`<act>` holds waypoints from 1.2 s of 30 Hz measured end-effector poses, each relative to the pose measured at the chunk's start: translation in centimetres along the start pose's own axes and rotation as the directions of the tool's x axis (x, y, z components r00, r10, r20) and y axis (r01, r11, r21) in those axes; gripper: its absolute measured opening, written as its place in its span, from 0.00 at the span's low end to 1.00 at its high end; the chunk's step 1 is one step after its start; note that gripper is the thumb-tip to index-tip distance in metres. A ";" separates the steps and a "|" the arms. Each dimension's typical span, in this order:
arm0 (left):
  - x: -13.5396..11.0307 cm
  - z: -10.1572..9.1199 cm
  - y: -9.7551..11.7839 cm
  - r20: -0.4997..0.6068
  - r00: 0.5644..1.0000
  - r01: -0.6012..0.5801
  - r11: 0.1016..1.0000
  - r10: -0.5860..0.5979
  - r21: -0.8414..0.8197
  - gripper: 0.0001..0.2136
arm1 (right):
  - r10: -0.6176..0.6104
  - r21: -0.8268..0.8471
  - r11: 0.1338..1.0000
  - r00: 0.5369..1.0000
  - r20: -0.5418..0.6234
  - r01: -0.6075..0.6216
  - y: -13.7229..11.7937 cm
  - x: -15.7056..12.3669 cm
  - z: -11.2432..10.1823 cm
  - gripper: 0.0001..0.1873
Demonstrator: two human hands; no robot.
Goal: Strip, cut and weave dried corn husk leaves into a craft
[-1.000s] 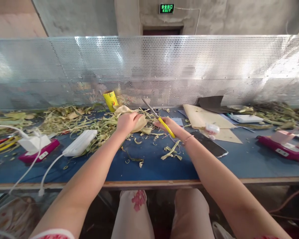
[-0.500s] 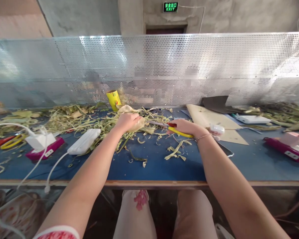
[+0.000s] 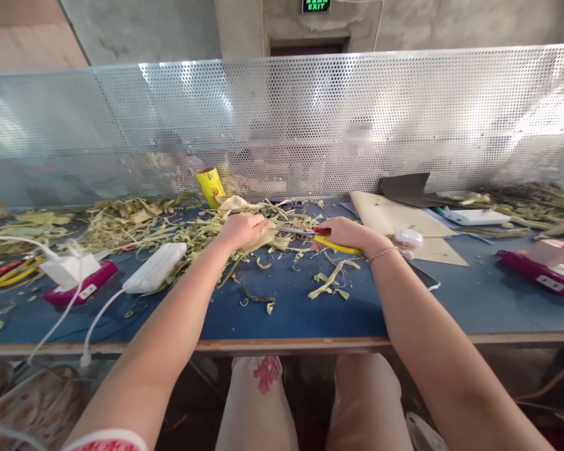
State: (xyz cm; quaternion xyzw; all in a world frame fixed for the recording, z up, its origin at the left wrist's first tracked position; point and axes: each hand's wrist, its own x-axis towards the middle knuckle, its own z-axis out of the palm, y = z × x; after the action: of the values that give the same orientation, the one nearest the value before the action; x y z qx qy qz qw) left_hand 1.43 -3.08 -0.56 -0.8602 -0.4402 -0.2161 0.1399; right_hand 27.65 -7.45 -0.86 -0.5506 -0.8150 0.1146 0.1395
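Note:
My left hand (image 3: pixel 244 230) is closed on a broad, pale dried leaf (image 3: pixel 264 238), part of which shows beyond my fingers. To its right, my right hand (image 3: pixel 341 233) grips scissors (image 3: pixel 339 245) with red and yellow handles. The blades point left and their tips reach the edge of the leaf; whether they are parted I cannot make out. Around and behind my left hand lie heaps of dried leaf strips (image 3: pixel 202 233). A few loose strips (image 3: pixel 331 280) rest on the blue tabletop (image 3: pixel 296 313) in front of my right hand.
A yellow tube (image 3: pixel 210 186) leans near the perforated metal screen (image 3: pixel 310 113). To the left are a white power bank (image 3: pixel 155 268), a magenta power strip (image 3: pixel 81 283) and another pair of scissors (image 3: pixel 19 272). Brown card (image 3: pixel 395 219) and a phone (image 3: pixel 423 275) lie at right.
The camera view has shifted slightly, so the background sits a little higher. Both hands keep their grips, with the scissors still pointing at the leaf.

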 end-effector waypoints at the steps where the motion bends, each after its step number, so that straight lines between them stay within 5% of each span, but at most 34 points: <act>1: 0.0 0.0 0.0 -0.001 1.000 0.002 1.000 -0.002 -0.014 0.18 | 0.002 0.000 1.000 1.000 -0.002 -0.002 0.0 0.0 0.0 0.21; 17: 0.0 0.3 0.2 0.023 0.997 -0.071 0.994 0.069 0.078 0.20 | 0.018 0.007 1.000 1.000 0.007 -0.018 -0.5 -0.1 -0.2 0.23; 36: 0.1 -0.1 0.5 0.021 0.999 -0.043 0.999 0.043 0.013 0.18 | -0.005 -0.189 0.982 1.000 -0.006 0.003 -0.4 0.0 -0.6 0.25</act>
State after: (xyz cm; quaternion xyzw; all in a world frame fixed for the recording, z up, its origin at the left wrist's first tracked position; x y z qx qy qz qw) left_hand 1.82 -3.34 -0.48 -0.8707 -0.4246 -0.2011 0.1457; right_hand 27.48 -7.62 -0.19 -0.5601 -0.8228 0.0345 0.0896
